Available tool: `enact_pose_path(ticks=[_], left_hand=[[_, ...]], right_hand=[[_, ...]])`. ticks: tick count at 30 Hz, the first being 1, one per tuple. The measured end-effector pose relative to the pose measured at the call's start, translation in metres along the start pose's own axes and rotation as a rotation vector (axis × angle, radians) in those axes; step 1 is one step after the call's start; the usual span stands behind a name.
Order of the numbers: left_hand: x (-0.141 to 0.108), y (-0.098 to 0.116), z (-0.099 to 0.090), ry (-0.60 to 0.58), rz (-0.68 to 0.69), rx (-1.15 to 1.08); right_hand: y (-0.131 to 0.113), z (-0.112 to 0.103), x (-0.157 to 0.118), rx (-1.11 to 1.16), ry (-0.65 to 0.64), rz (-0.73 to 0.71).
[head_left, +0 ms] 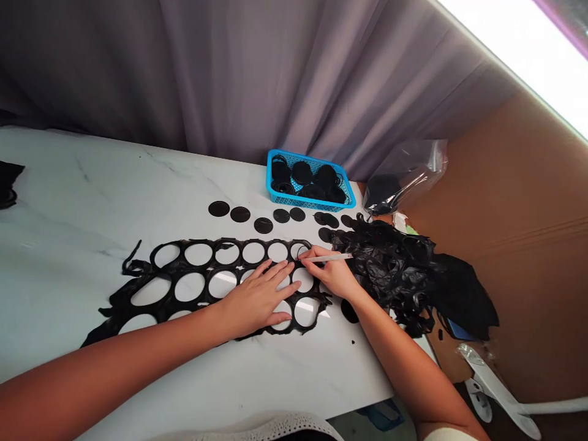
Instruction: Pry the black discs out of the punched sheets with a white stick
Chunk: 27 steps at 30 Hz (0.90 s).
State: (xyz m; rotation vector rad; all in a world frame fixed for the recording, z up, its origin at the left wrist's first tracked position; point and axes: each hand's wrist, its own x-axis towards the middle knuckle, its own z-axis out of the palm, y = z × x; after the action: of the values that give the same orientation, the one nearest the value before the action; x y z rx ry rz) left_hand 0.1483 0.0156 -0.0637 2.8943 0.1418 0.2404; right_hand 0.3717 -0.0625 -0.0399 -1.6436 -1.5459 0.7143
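A black sheet (200,269) with rows of round holes lies on the white marbled table, its edges ragged. My left hand (261,293) rests on the sheet with its fingers spread, covering some of the holes. My right hand (331,269) grips a slim, pale pen-shaped tool (333,258). The tool's tip is at the upper right end of the sheet, by the last hole of the top row; the exact tip is too small to make out. Several loose black discs (240,214) lie beyond the sheet, and another disc (350,310) is beside my right wrist.
A blue basket (271,177) of black discs stands at the back, near a clear zip bag (413,171). A heap of black scraps (386,263) covers the table's right end. Another black piece (9,184) lies far left. A grey curtain (239,73) hangs behind.
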Motion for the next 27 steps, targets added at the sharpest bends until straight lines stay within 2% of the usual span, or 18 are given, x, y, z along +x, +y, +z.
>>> enact_pose_path(ticks=[5,8,12,14,16,18,20,21,23,27], left_hand=[[-0.002,0.001,0.001,0.027,0.007,-0.010],[-0.001,0.001,0.000,0.023,0.001,-0.022],[-0.001,0.002,-0.001,0.003,0.002,-0.020],[0.000,0.001,-0.001,0.003,0.002,-0.025],[0.001,0.001,-0.002,-0.003,0.002,-0.030],[0.001,0.000,-0.004,-0.010,0.003,-0.037],[0.000,0.000,-0.007,-0.018,0.013,-0.043],[-0.002,0.001,-0.008,-0.025,0.024,-0.041],[-0.007,0.002,-0.011,-0.036,0.036,-0.022],[-0.022,0.004,-0.012,0.014,-0.055,0.028]], right_hand=[[0.000,-0.003,-0.001,-0.044,0.007,-0.021],[-0.003,0.002,-0.005,-0.124,0.002,-0.057],[-0.007,0.009,-0.008,-0.489,-0.058,-0.204],[-0.003,0.001,-0.002,-0.688,-0.051,-0.235],[0.007,-0.019,0.011,-0.827,0.088,-0.151],[0.018,-0.044,0.026,-0.891,0.342,0.013],[0.024,-0.062,0.037,-0.814,0.529,0.107],[0.023,-0.065,0.040,-0.725,0.550,0.113],[0.015,-0.057,0.041,-0.487,0.460,0.065],[-0.016,-0.010,0.027,-0.122,0.148,-0.036]])
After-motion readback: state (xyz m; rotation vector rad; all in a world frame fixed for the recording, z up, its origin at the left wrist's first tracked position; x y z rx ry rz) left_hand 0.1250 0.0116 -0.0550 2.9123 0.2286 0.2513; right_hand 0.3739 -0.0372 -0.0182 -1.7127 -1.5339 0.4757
